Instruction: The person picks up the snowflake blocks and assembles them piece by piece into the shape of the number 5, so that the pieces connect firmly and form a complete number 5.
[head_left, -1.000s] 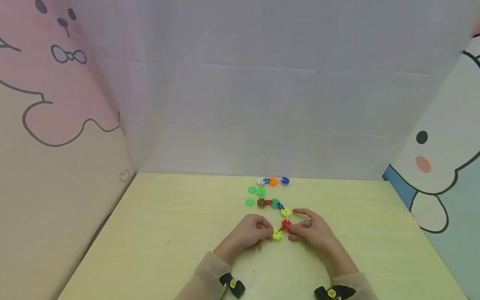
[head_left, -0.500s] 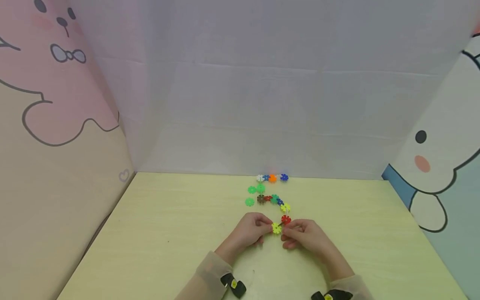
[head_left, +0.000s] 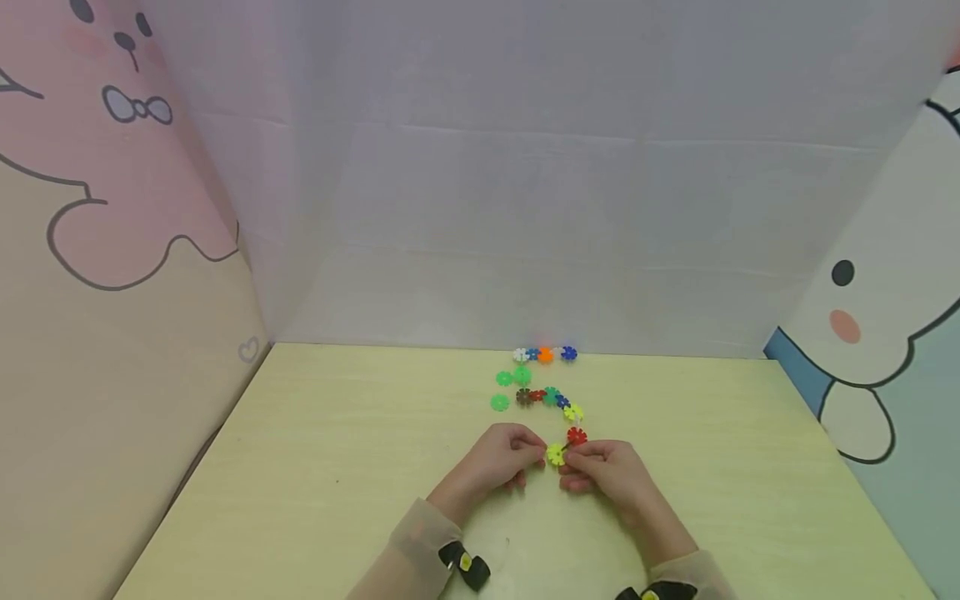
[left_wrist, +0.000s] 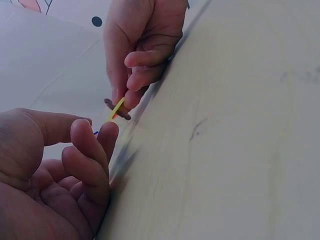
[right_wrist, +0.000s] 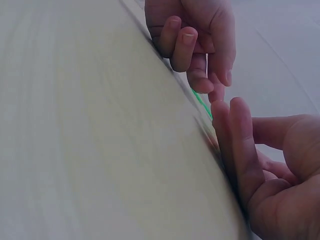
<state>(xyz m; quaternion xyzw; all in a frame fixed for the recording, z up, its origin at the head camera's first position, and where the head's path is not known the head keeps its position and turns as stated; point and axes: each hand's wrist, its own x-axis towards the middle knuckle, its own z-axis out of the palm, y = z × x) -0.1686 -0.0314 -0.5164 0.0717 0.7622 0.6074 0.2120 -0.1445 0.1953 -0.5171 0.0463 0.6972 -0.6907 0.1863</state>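
A yellow snowflake disc (head_left: 555, 454) stands between the two hands, slotted to a dark brown disc (left_wrist: 126, 117) seen edge-on in the left wrist view. At the yellow disc's left edge, the thumb and forefinger of the left hand (head_left: 504, 458) pinch it. From the other side, the right hand (head_left: 611, 475) pinches the brown disc where it meets the yellow one, its fingertips partly covering both. Just beyond the right fingertips lies a red disc (head_left: 577, 436), joined to a curved chain. In the right wrist view the fingers hide the yellow and brown discs.
The chain continues through a yellow disc (head_left: 573, 412), a teal disc (head_left: 551, 395) and a brown disc (head_left: 523, 397). Green discs (head_left: 500, 402) lie to its left. A row with an orange disc (head_left: 546, 355) runs near the back edge of the table (head_left: 337, 417).
The right hand has shifted left from the red disc to the joint beside the yellow disc, its forefinger now drawn in. The left hand has stayed nearly in place.
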